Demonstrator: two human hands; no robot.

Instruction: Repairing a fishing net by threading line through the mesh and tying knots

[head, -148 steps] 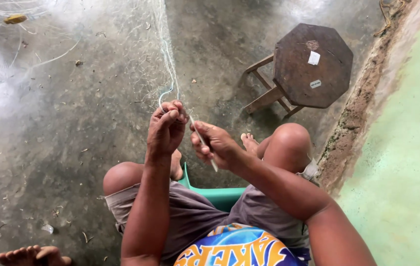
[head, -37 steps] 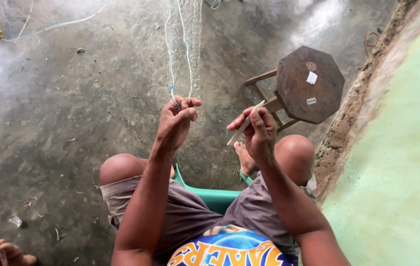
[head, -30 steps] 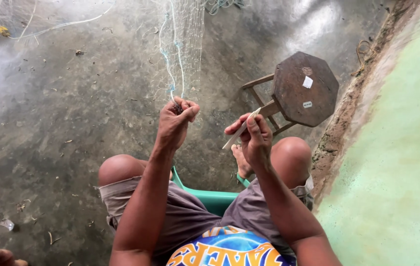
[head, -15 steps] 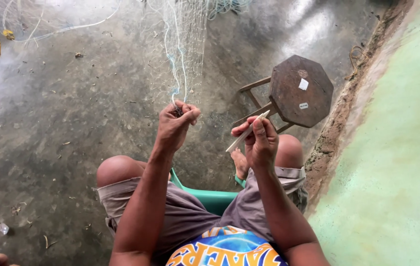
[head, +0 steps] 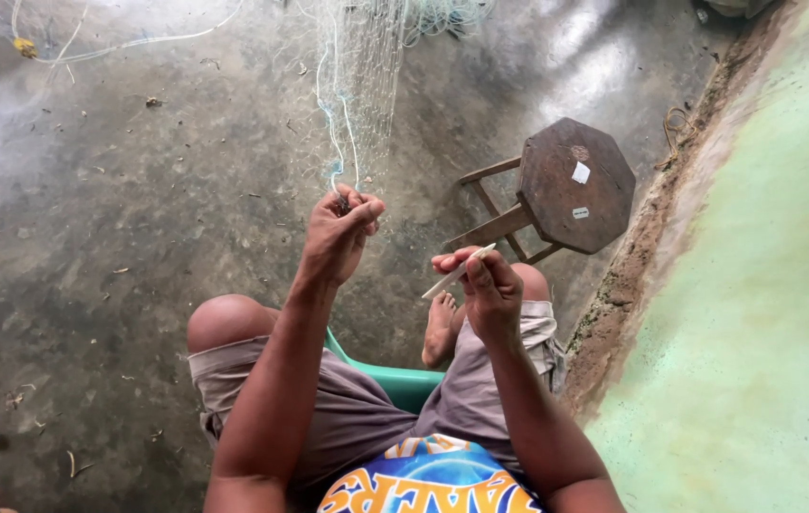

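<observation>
Two hands work above a rough, damp concrete floor (head: 120,247) littered with debris. An octagonal dark wooden stool (head: 575,185) stands just right of the right hand (head: 490,290), beside a pale green wall (head: 765,332). A green plastic chair (head: 404,385) shows between the knees. Fine, pale, see-through fishing net (head: 366,76) hangs taut from above; the left hand (head: 338,233) has its grip clenched on the net's lower edge. The right grip pinches a slim pale netting needle (head: 459,271), apart from the net.

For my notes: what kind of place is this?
Probably a yard or porch where fishing nets get mended: a fine net over a bare concrete floor, a wooden stool, a green wall.
</observation>
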